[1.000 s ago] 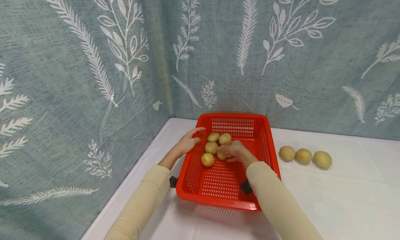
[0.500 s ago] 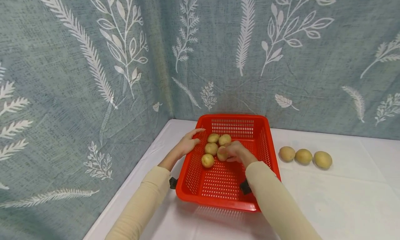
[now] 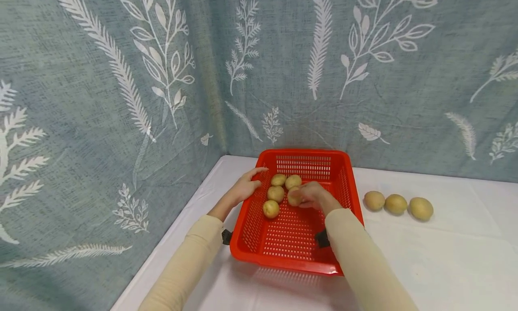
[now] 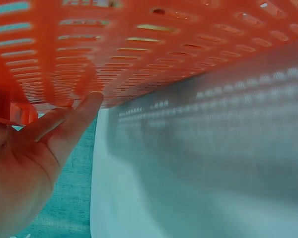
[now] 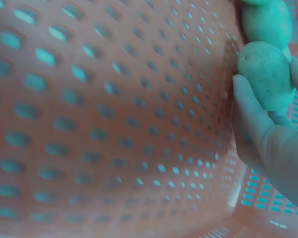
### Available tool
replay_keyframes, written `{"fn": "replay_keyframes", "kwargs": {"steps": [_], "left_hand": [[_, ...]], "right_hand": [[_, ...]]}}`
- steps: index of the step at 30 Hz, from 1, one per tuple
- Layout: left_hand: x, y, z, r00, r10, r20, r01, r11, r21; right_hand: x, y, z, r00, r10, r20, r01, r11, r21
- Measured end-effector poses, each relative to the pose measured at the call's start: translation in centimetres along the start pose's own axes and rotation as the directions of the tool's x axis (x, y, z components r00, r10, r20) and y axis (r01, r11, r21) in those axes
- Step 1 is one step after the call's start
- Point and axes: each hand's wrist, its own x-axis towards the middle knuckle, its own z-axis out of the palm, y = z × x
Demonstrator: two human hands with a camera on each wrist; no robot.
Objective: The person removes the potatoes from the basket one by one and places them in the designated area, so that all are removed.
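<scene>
A red perforated plastic basket (image 3: 283, 268) stands on the white-covered table. At its left rim my left hand (image 3: 244, 186) grips the edge, thumb over the inner side. The left wrist view shows fingers (image 4: 72, 119) of this hand against the outer wall. Inside the basket my right hand (image 3: 315, 195) holds a potato (image 3: 294, 197) between thumb and fingers, low over the basket floor. In the right wrist view this potato (image 5: 264, 74) sits right beside another potato (image 5: 268, 25). Several potatoes (image 3: 276, 194) lie grouped along the basket's left side.
Three potatoes (image 3: 395, 204) lie in a row on the white tablecloth (image 3: 453, 261), right of the basket. A grey-green curtain (image 3: 291, 117) with white leaf patterns hangs behind and to the left. Dark wrist straps (image 3: 322, 238) show beneath the sleeves.
The right hand stays on the potato beside the others, with only a slight shift of its fingers. The left hand keeps its place on the rim. The head view drifts slightly.
</scene>
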Motion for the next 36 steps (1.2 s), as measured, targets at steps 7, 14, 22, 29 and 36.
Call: {"fn": "replay_keyframes", "kwargs": {"steps": [7,14,22,29,36], "left_hand": [[0.2,0.0,0.3,1.000,0.004,-0.012,-0.004,1.000,0.003],[0.0,0.2,0.3,1.000,-0.002,-0.012,0.002,1.000,0.006],[0.1,0.1,0.3,1.000,-0.005,-0.014,0.005,1.000,0.008],[0.0,0.0,0.4,1.000,-0.001,-0.015,0.002,1.000,0.025],[-0.1,0.4,0.4,1.000,0.008,-0.021,-0.008,1.000,0.022]], "right_hand": [[-0.2,-0.6,-1.1,1.000,-0.007,-0.031,0.007,1.000,-0.001],[-1.1,-3.2,-1.7,0.999,-0.043,0.003,0.043,0.999,0.009],[-2.6,-6.1,-4.1,0.994,-0.100,0.036,0.099,0.995,0.026],[-2.9,-6.5,-7.0,0.993,-0.113,0.030,0.113,0.993,0.019],[-3.7,-6.8,-9.4,0.994,-0.110,0.022,0.110,0.994,0.004]]}}
